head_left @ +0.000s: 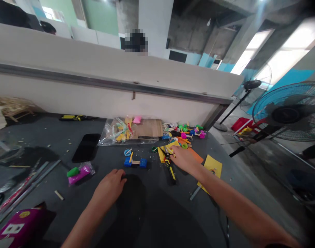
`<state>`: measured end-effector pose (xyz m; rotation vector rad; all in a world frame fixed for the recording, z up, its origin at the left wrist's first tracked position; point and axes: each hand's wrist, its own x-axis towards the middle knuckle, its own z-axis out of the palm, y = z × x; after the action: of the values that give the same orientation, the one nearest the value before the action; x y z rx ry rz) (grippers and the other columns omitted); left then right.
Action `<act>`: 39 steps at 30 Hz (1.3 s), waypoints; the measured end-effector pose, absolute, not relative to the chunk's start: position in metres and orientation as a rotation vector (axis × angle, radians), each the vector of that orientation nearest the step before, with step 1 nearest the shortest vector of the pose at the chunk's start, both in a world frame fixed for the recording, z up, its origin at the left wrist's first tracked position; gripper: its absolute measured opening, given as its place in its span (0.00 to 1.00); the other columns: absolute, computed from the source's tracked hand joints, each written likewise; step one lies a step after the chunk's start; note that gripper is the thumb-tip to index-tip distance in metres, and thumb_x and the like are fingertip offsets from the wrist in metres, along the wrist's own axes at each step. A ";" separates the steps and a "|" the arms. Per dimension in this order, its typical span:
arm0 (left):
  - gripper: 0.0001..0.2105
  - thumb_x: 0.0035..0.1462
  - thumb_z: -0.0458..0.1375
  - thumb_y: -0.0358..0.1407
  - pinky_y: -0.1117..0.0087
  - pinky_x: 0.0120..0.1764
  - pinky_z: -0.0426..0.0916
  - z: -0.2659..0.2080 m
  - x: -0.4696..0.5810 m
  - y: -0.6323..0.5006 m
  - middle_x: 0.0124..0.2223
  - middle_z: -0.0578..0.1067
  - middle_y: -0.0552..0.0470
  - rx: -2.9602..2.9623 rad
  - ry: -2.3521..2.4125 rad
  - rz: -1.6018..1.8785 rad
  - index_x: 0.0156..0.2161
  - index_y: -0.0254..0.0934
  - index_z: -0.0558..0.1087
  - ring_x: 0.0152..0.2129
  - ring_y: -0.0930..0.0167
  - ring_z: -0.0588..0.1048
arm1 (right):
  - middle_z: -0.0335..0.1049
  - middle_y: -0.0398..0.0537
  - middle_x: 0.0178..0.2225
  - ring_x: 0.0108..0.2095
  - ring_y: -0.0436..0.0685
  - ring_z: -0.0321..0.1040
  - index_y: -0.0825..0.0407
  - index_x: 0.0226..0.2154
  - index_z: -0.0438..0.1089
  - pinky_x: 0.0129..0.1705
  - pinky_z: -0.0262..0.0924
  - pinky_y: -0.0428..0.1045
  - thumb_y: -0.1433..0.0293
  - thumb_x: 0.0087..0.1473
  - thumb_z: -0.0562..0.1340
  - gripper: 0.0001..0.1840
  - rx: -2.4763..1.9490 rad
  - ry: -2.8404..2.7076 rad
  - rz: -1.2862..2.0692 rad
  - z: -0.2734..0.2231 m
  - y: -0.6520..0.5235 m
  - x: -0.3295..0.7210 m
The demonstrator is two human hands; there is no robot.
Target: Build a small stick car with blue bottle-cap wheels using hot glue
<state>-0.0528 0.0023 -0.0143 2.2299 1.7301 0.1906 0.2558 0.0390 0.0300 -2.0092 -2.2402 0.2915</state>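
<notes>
Okay, so closest in, your left hand (pixel 111 186) is resting on the dark table (pixel 160 210) with its fingers loosely bent, and nothing is showing in it. A bit further out, the pliers (pixel 170 168) are lying partly on some yellow paper (pixel 161 157), with the handles pointing back at you, slightly right, and the nose pointing away and a little left, so the long axis is running mostly front to back. Over to the left, the blue piece (pixel 135 163) is lying crossways: two blue ends, a wooden stick joining them left to right, and a yellow stick poking up.

Your right hand (pixel 182 157) is sitting over the paper, just beside the pliers' nose. I can't tell if it's pinching anything, the fingertips are too muddled. Looks to me like you're at the picking-out stage; the next move is probably calling for a clean fingertip pinch without bumping the pliers. Beyond that, colorful bits (pixel 184 132) are lying heaped up, with a plastic bag (pixel 109 132) alongside.
</notes>
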 end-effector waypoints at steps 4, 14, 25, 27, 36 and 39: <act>0.11 0.53 0.50 0.26 0.66 0.43 0.63 -0.018 -0.061 0.028 0.40 0.74 0.43 2.209 1.743 0.125 0.41 0.33 0.69 0.38 0.65 0.73 | 0.69 0.51 0.44 0.42 0.56 0.67 0.51 0.47 0.64 0.40 0.56 0.48 0.61 0.52 0.62 0.20 -1.721 -2.315 0.491 0.019 0.030 0.208; 0.20 0.51 0.53 0.27 0.72 0.46 0.64 -0.023 -0.068 0.097 0.46 0.74 0.48 2.223 1.718 0.359 0.51 0.38 0.67 0.43 0.70 0.73 | 0.67 0.48 0.35 0.38 0.55 0.65 0.53 0.36 0.68 0.39 0.57 0.47 0.69 0.44 0.67 0.14 -1.611 -2.189 0.578 -0.023 0.046 0.159; 0.12 0.52 0.56 0.34 0.68 0.45 0.64 -0.034 -0.048 0.109 0.44 0.73 0.45 2.278 1.740 0.387 0.43 0.36 0.71 0.42 0.65 0.72 | 0.69 0.45 0.28 0.31 0.53 0.65 0.53 0.32 0.68 0.33 0.56 0.46 0.68 0.45 0.65 0.10 -1.766 -1.954 0.448 -0.014 0.052 0.191; 0.12 0.52 0.54 0.33 0.68 0.44 0.64 -0.032 -0.055 0.103 0.44 0.73 0.44 2.272 1.779 0.354 0.43 0.35 0.70 0.42 0.64 0.72 | 0.69 0.46 0.29 0.32 0.53 0.66 0.53 0.32 0.68 0.34 0.56 0.46 0.67 0.45 0.65 0.10 -1.767 -1.963 0.445 -0.015 0.056 0.183; 0.11 0.51 0.55 0.30 0.69 0.43 0.63 -0.021 -0.092 0.057 0.41 0.74 0.47 2.271 1.802 0.180 0.41 0.37 0.71 0.40 0.67 0.73 | 0.71 0.49 0.36 0.37 0.56 0.68 0.52 0.36 0.69 0.37 0.58 0.48 0.61 0.46 0.65 0.15 -1.745 -2.014 0.480 -0.027 0.078 0.107; 0.10 0.52 0.54 0.30 0.69 0.43 0.63 -0.020 -0.093 0.049 0.40 0.74 0.47 2.271 1.796 0.173 0.41 0.36 0.70 0.39 0.67 0.73 | 0.70 0.50 0.38 0.38 0.57 0.69 0.52 0.37 0.68 0.37 0.59 0.49 0.60 0.47 0.64 0.16 -1.757 -2.011 0.480 -0.031 0.079 0.089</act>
<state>-0.0927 0.0494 -0.0199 2.2706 1.7961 0.1731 0.0893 0.0788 -0.0306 -1.7566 -2.0107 0.4803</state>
